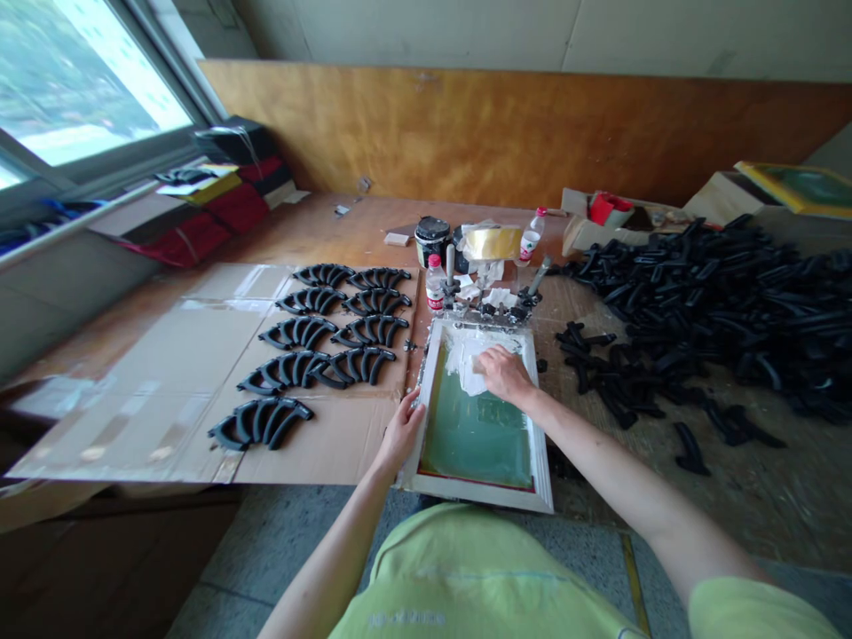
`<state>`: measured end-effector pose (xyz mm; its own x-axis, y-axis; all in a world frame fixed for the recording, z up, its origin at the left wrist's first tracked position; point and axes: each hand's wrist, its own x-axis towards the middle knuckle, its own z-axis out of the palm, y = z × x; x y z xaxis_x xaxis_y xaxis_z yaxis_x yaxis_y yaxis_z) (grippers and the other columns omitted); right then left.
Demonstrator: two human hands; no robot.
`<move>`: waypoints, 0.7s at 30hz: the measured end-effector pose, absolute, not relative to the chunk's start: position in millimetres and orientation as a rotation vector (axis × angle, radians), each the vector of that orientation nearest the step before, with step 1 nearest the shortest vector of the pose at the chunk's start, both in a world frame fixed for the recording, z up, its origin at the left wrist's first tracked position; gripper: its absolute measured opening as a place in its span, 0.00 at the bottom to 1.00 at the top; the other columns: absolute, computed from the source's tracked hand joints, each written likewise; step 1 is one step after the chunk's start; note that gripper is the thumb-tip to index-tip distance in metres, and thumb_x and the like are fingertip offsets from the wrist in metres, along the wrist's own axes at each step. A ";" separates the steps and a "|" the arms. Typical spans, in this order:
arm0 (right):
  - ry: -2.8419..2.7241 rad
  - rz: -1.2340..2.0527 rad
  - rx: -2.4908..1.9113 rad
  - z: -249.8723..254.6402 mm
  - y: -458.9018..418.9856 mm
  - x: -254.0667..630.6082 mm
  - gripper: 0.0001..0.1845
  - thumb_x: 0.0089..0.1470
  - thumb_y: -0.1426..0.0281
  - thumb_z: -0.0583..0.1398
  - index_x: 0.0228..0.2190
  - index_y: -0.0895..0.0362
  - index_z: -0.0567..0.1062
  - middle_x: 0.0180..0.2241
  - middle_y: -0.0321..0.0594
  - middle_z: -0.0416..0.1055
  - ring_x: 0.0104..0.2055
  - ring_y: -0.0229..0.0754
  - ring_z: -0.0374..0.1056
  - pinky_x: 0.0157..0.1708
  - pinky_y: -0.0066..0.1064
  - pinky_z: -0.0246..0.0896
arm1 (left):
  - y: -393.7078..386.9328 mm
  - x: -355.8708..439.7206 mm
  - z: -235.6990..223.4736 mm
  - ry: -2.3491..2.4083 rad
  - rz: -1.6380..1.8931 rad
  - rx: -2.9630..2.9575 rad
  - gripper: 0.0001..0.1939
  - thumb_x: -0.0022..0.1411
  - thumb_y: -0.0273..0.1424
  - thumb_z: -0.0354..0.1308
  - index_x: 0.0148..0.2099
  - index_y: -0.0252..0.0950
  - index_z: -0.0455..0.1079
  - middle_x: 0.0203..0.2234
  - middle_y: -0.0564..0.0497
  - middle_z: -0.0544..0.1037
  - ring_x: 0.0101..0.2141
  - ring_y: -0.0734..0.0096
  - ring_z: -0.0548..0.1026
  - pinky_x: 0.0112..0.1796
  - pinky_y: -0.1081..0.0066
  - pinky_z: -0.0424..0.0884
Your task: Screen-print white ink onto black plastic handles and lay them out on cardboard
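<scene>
A screen-printing frame (542,470) with a green mesh lies in front of me, its far end at a metal hinge clamp (489,317). White ink (459,351) is smeared over the mesh's far part. My left hand (402,429) grips the frame's left side, thumb on top; its other fingers are partly hidden. Over the white area, my right hand (504,374) is closed on a small pale squeegee (477,365), mostly covered by the fingers. Curved black handle-like pieces (359,366) lie in fanned rows on cardboard to the left.
A large heap of loose black pieces (725,319) covers the table at right. Behind the frame stand two red-capped bottles (435,288), a black-smeared tub (432,238) and a tape roll (493,242). Flat cardboard (153,390) spreads left, beneath the rows.
</scene>
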<state>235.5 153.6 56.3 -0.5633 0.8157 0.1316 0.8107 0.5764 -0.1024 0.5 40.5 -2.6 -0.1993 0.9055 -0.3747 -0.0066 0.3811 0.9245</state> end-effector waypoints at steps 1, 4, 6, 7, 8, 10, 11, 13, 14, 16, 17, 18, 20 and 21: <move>-2.703 0.069 -1.261 56.8 145.8 237.6 0.09 0.52 0.79 0.54 0.31 0.58 0.74 0.33 0.46 0.73 0.42 0.47 0.65 0.39 0.33 0.58 | 40.6 0.1 -3.7 1.533 1.035 0.845 0.32 0.54 0.46 0.60 0.58 0.37 0.66 0.34 0.49 0.78 0.33 0.65 0.75 0.34 0.69 0.70; -2.824 0.179 -0.982 63.6 135.6 249.4 0.10 0.51 0.79 0.54 0.31 0.57 0.74 0.33 0.43 0.72 0.41 0.45 0.64 0.37 0.32 0.57 | 40.7 -1.4 -7.3 1.527 1.038 0.880 0.32 0.55 0.46 0.60 0.58 0.37 0.66 0.35 0.48 0.78 0.35 0.64 0.75 0.35 0.69 0.70; -2.814 0.256 -0.947 68.6 140.1 254.3 0.09 0.52 0.78 0.55 0.31 0.56 0.74 0.32 0.40 0.72 0.39 0.43 0.65 0.36 0.31 0.57 | 40.4 -2.2 -8.7 1.529 1.030 0.900 0.32 0.55 0.47 0.59 0.59 0.38 0.65 0.35 0.48 0.78 0.35 0.64 0.75 0.35 0.69 0.70; -2.777 0.269 -0.984 69.8 143.7 254.4 0.08 0.52 0.77 0.56 0.30 0.56 0.74 0.32 0.40 0.72 0.39 0.43 0.65 0.36 0.30 0.58 | 40.2 -2.5 -8.9 1.527 1.028 0.905 0.32 0.56 0.47 0.58 0.59 0.38 0.65 0.35 0.48 0.78 0.34 0.64 0.75 0.35 0.69 0.70; -2.728 0.262 -1.039 69.5 146.8 253.1 0.08 0.52 0.77 0.56 0.30 0.55 0.74 0.32 0.40 0.72 0.39 0.43 0.65 0.36 0.31 0.58 | 39.9 -2.7 -8.8 1.522 1.030 0.907 0.33 0.56 0.48 0.58 0.60 0.38 0.65 0.35 0.48 0.78 0.34 0.64 0.75 0.35 0.69 0.70; -2.648 0.209 -1.118 64.5 148.3 248.7 0.10 0.51 0.79 0.55 0.31 0.56 0.75 0.33 0.42 0.72 0.40 0.45 0.65 0.37 0.32 0.58 | 39.4 -3.1 -7.8 1.504 1.036 0.902 0.33 0.56 0.48 0.58 0.60 0.37 0.64 0.35 0.48 0.78 0.33 0.65 0.75 0.34 0.70 0.69; -2.637 0.185 -1.113 60.5 146.1 247.1 0.11 0.51 0.80 0.55 0.33 0.57 0.75 0.33 0.43 0.72 0.42 0.46 0.64 0.39 0.32 0.59 | 39.2 -3.1 -7.2 1.496 1.038 0.897 0.34 0.55 0.48 0.59 0.60 0.37 0.64 0.35 0.48 0.78 0.33 0.66 0.74 0.34 0.70 0.69; -2.655 0.188 -1.038 52.6 138.5 246.8 0.14 0.51 0.81 0.54 0.35 0.58 0.76 0.35 0.44 0.72 0.44 0.46 0.64 0.41 0.33 0.59 | 39.3 -2.7 -5.8 1.489 1.031 0.885 0.34 0.55 0.48 0.59 0.60 0.36 0.64 0.33 0.48 0.78 0.31 0.67 0.74 0.32 0.71 0.69; -2.660 0.212 -1.004 50.1 135.2 247.8 0.13 0.51 0.80 0.54 0.36 0.58 0.76 0.36 0.44 0.73 0.44 0.46 0.64 0.42 0.33 0.59 | 39.5 -2.3 -4.7 1.489 1.028 0.878 0.35 0.55 0.48 0.59 0.61 0.36 0.63 0.33 0.48 0.78 0.30 0.67 0.74 0.32 0.71 0.69; -2.625 0.271 -1.012 50.5 134.8 249.2 0.10 0.54 0.76 0.56 0.36 0.56 0.76 0.35 0.42 0.73 0.42 0.44 0.66 0.42 0.32 0.60 | 39.9 -1.6 -0.3 1.490 1.021 0.864 0.36 0.54 0.48 0.60 0.61 0.36 0.62 0.32 0.49 0.78 0.30 0.68 0.74 0.31 0.72 0.68; -2.587 0.294 -1.054 53.7 139.0 248.3 0.08 0.55 0.73 0.58 0.37 0.55 0.76 0.35 0.41 0.74 0.41 0.44 0.66 0.41 0.32 0.60 | 39.9 -1.4 4.0 1.487 1.015 0.855 0.37 0.54 0.48 0.60 0.62 0.36 0.62 0.32 0.49 0.78 0.29 0.68 0.74 0.30 0.72 0.68; -2.543 0.309 -1.108 58.6 146.5 245.9 0.08 0.56 0.70 0.59 0.38 0.54 0.76 0.36 0.40 0.74 0.41 0.44 0.67 0.41 0.32 0.60 | 39.9 -1.5 10.0 1.479 1.007 0.846 0.38 0.53 0.48 0.61 0.62 0.36 0.61 0.30 0.50 0.77 0.29 0.68 0.74 0.30 0.72 0.68; -2.452 0.309 -1.228 72.2 169.5 238.7 0.16 0.55 0.65 0.61 0.46 0.51 0.74 0.40 0.39 0.75 0.41 0.44 0.69 0.40 0.32 0.61 | 39.3 -2.8 28.2 1.440 0.996 0.840 0.40 0.52 0.48 0.61 0.63 0.38 0.59 0.28 0.52 0.77 0.27 0.69 0.74 0.28 0.73 0.68; -2.413 0.302 -1.288 79.9 183.5 235.9 0.22 0.54 0.64 0.62 0.51 0.49 0.71 0.42 0.39 0.75 0.41 0.44 0.69 0.40 0.32 0.61 | 39.0 -3.9 40.2 1.412 0.997 0.841 0.39 0.53 0.49 0.61 0.64 0.39 0.59 0.29 0.52 0.77 0.27 0.69 0.74 0.28 0.73 0.68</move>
<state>235.9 183.5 79.9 -0.5034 0.8317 0.2343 0.7482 0.5552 -0.3633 -3.9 39.0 40.2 -0.0875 0.9190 -0.3845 -0.0551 0.3809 0.9230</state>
